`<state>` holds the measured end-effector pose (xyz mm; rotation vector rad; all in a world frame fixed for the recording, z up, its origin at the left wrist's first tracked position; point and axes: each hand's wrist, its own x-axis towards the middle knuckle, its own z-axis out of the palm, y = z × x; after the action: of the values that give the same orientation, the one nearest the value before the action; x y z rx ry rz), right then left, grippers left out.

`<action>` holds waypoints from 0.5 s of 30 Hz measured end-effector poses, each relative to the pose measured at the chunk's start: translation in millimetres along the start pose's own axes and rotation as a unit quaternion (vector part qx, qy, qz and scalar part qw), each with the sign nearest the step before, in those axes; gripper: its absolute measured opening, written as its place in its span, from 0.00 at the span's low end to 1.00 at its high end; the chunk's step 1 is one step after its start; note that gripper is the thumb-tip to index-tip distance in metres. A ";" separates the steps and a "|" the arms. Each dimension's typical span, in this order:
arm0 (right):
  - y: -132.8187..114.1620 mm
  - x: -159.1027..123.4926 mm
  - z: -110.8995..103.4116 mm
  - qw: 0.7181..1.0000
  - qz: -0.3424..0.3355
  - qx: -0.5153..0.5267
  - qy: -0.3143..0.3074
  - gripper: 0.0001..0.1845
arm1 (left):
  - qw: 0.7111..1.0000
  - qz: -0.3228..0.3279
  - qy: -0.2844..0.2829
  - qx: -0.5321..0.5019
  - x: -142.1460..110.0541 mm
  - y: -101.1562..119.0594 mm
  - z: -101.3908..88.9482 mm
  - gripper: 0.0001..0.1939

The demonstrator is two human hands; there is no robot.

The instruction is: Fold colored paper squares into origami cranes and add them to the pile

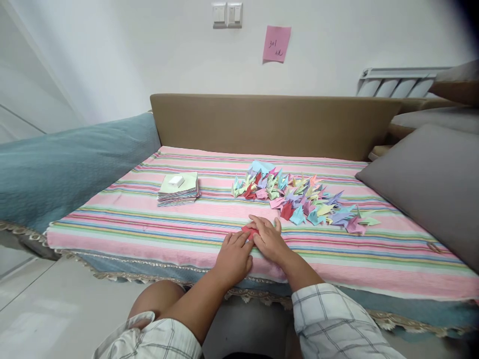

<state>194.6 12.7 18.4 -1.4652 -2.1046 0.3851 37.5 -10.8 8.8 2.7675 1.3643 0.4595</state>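
A small piece of folded red paper [250, 232] lies on the striped cloth near the sofa's front edge, partly covered by my fingers. My left hand [235, 253] rests its stretched fingertips on the paper's near left side, its thumb apart from the paper. From the right, my right hand [267, 239] lays its fingers across the paper, with the thumb spread away. Both hands press from above rather than grip. Just beyond them is a pile of colourful folded paper cranes [295, 197], in red, blue, purple, yellow, pink and green.
A stack of square paper sheets [178, 194] sits at the left, with a small white block [176, 181] on top. Grey cushions [426, 184] lie at the right. Behind the striped cloth [123, 219] stands the brown backrest [262, 124]; a blue-covered armrest [82, 159] bounds the left.
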 end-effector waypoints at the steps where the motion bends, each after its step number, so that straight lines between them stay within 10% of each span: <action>1: 3.5 0.4 -1.0 1.000 0.015 0.003 0.007 0.30 | 1.000 0.001 0.000 0.001 -0.1 -0.2 0.1 0.23; 15: 31.9 -14.9 -15.5 0.998 0.060 -0.007 0.033 0.26 | 1.000 0.003 -0.003 -0.011 1.1 -0.5 -0.9 0.25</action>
<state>232.1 9.6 10.5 -1.5944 -1.9776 0.3617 37.5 -9.7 9.8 2.7533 1.3428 0.4619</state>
